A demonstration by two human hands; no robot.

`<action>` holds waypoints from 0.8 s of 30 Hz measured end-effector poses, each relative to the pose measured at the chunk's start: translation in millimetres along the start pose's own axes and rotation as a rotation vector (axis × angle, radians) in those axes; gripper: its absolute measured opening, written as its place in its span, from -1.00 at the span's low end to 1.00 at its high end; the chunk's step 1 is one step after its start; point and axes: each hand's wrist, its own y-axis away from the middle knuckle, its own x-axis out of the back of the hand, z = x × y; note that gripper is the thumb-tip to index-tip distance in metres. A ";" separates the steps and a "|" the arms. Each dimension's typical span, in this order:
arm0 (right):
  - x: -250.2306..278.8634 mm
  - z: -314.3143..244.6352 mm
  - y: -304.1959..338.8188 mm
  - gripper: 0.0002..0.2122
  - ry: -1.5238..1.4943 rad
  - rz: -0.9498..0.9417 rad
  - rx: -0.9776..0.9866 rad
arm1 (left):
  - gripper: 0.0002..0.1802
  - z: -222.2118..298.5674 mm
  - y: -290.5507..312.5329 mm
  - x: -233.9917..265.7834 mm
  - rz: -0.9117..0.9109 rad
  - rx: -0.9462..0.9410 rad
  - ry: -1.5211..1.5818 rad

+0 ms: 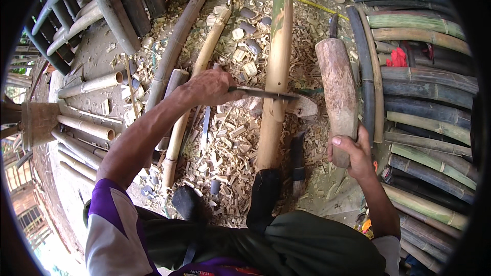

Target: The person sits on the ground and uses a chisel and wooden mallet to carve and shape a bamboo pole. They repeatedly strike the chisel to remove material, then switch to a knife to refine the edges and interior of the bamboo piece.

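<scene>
My left hand (212,86) is closed around the near end of a narrow, dark steel blade (253,92). The blade reaches rightward across a pale bamboo pole (274,61), near a small dark hole. I cannot make out the blade's handle under my fingers. Beneath the pole lies a rough wooden block (306,106), its right end sticking out. At the right, my right hand (354,149) grips the lower, narrower end of a thick wooden mallet (337,84). Its broad head points away from me, apart from the pole. The pole's near end rests by my dark-covered foot (264,189).
Wood chips (232,148) cover the ground. Bamboo lengths (207,46) lie left of the pole, beside a thin metal blade (205,128). A brush (298,166) lies near my foot. Stacked bamboo (424,76) lines the right side; a yellow tape measure (319,6) stretches at the far side.
</scene>
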 end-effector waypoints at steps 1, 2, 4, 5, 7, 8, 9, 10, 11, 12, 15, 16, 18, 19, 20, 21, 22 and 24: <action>0.7 -0.5 0.9 -0.35 0.002 -0.002 0.003 | -0.49 9.4 2.9 8.0 -0.153 0.024 0.033; 1.3 -1.7 2.0 -0.35 -0.003 0.011 0.003 | -0.50 19.1 7.0 12.3 -0.307 0.049 0.065; -2.1 -4.7 -0.6 -0.36 -0.014 0.008 0.005 | -0.48 17.2 24.2 -10.0 -0.130 -0.210 -0.044; -2.0 -4.2 -0.1 -0.41 -0.004 0.021 0.025 | -0.45 19.5 27.7 -11.7 0.038 -0.326 -0.024; -1.2 -3.4 -0.6 -0.50 0.015 0.048 0.065 | -0.44 12.0 23.4 -5.0 0.050 -0.111 0.055; -2.1 -4.5 -2.5 -0.51 0.018 0.040 0.077 | -0.35 10.3 22.3 2.4 0.057 0.031 0.134; -3.3 -5.6 -4.3 -0.52 0.022 0.032 0.088 | -0.36 5.7 18.1 3.3 0.125 0.017 0.099; -4.6 -6.5 -5.3 -0.52 0.026 0.025 0.100 | -0.37 1.2 12.6 3.5 0.193 0.002 0.063; -5.4 -6.8 -5.7 -0.52 0.031 0.026 0.095 | -0.39 -0.8 7.6 4.9 0.260 -0.013 0.027; -6.3 -7.3 -5.9 -0.52 0.036 0.028 0.090 | -0.41 -2.2 3.4 5.5 0.222 -0.007 0.011; -9.8 -10.8 -7.3 -0.43 0.049 0.014 0.060 | -0.42 -3.2 1.3 0.6 0.143 0.045 0.017; -10.7 -11.6 -8.0 -0.38 0.054 0.006 0.048 | -0.42 -4.8 1.7 -2.1 0.177 0.023 0.000; -9.0 -10.5 -7.3 -0.37 0.054 -0.013 0.049 | -0.43 -5.2 2.7 -6.4 0.245 -0.021 -0.039; -8.3 -10.1 -7.0 -0.36 0.055 -0.023 0.049 | -0.43 -6.1 2.1 -7.7 0.227 -0.010 -0.040; -8.7 -10.6 -7.7 -0.36 0.056 -0.030 0.049 | -0.43 -6.6 1.4 -7.2 0.209 0.000 -0.039; -9.2 -11.4 -8.3 -0.35 0.057 -0.037 0.048 | -0.43 -6.8 1.2 -6.8 0.191 0.011 -0.038; -9.8 -12.2 -8.6 -0.35 0.058 -0.044 0.048 | -0.42 -6.8 1.5 -6.5 0.177 0.012 -0.032; -12.3 -13.0 -7.9 -0.36 0.054 -0.029 0.051 | -0.41 -6.2 3.3 -4.7 0.151 0.017 -0.022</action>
